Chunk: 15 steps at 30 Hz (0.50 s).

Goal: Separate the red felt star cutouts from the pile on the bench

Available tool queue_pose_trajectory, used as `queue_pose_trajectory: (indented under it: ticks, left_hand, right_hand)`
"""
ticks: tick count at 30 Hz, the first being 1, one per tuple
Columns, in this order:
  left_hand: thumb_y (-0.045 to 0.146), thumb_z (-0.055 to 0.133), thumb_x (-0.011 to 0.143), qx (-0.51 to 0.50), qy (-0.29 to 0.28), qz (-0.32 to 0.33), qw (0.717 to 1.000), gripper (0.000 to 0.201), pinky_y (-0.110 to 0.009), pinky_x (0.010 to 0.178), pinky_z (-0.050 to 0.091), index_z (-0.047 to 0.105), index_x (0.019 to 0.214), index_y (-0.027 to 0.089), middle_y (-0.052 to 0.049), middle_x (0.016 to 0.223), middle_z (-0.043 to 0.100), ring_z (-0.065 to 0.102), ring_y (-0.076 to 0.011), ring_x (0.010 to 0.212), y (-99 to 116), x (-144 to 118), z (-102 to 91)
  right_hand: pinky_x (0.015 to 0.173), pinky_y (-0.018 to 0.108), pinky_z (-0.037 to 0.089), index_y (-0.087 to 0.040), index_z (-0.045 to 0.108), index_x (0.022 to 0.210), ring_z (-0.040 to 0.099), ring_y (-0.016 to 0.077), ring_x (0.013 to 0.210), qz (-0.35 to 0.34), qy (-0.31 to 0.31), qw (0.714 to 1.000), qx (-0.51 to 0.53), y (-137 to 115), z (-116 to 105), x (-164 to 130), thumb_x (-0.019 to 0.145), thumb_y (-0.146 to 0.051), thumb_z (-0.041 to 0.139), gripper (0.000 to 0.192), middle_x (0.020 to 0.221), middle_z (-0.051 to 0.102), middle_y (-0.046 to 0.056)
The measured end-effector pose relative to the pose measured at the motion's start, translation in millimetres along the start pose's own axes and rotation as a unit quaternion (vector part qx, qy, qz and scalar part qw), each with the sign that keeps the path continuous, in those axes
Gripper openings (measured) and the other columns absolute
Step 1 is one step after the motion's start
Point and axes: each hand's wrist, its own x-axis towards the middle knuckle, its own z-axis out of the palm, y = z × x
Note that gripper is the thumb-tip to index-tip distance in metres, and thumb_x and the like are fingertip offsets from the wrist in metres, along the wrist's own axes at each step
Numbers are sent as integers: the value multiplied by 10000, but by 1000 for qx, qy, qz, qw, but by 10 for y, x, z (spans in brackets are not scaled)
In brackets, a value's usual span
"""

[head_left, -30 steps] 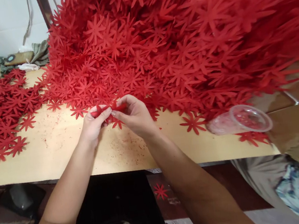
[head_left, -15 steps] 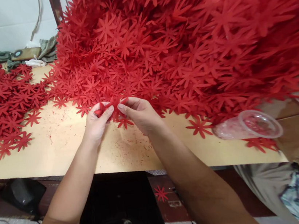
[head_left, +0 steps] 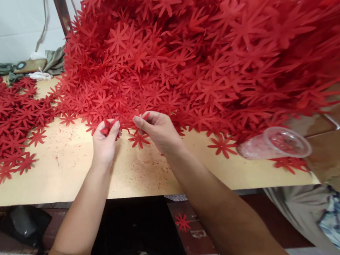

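"At the front of a pale wood table (head_left: 79,177), what occupies this person?"

"Red flower cutouts, judging by the grip. The left hand (head_left: 104,146) pinches red petals (head_left: 105,129) between thumb and fingers; opposite, the right hand (head_left: 161,133) pinches a red petal tip (head_left: 146,116)."

"One cutout or two?"

"Cannot tell. Red fills the gap, with the mound of cutouts (head_left: 164,61) just behind."

"The step in hand?"

"Apparently fingertip work on the petals, perhaps parting them, above a loose cutout (head_left: 139,139) lying just beside the right hand."

"And the next move?"

"It likely calls for a light, even pinch, well clear of that loose cutout, since such thin petals look easily bent or snagged."
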Motion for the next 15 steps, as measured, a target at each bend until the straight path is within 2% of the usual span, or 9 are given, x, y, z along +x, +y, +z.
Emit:
queue_pose_trajectory:
  ticks: [4, 8, 10, 13, 15]
  left_hand:
    - [292, 736, 698, -15, 55, -11, 998, 216, -173, 519, 368, 553, 671, 182, 61, 568, 535, 465, -41, 508, 24, 43, -91]
    - [302, 734, 702, -11, 56, -2, 998, 242, -167, 495, 354, 534, 653, 176, 62, 552, 531, 458, -40, 486, 133, 184, -121]
    - [270, 725, 719, 4, 66, 8, 998, 205, -162, 503, 374, 543, 692, 179, 69, 552, 534, 462, -43, 485, 238, 330, -96]
    - [229, 701, 758, 46, 94, 13, 994, 157, -151, 528, 405, 555, 751, 174, 69, 575, 555, 491, -45, 513, 424, 576, -58]
    - [228, 664, 795, 67, 110, 4, 992, 131, -151, 528, 414, 555, 758, 166, 54, 614, 591, 525, -49, 537, 522, 682, -64]
  right_hand:
    - [489, 214, 347, -198, 472, 570, 391, 48, 469, 10, 34, 999, 21, 23, -99, 37, 476, -656, 782, 561, 484, 461, -66]
    - [471, 217, 310, -206, 421, 591, 346, 50, 458, -23, 24, 999, -27, -32, -70, 212, 617, -645, 716, 530, 479, 417, -68]
    - [498, 226, 353, -209, 431, 627, 365, 58, 474, -60, 12, 996, -61, -98, 24, 417, 700, -589, 683, 461, 512, 427, -63]
    - [675, 287, 490, -196, 520, 821, 530, 106, 631, -94, 41, 989, -103, -198, 175, 800, 761, -412, 681, 276, 703, 547, -10]
    - [893, 395, 495, -177, 547, 1004, 605, 182, 914, -118, 74, 979, -148, -225, 222, 984, 726, -321, 715, 355, 962, 607, 72]
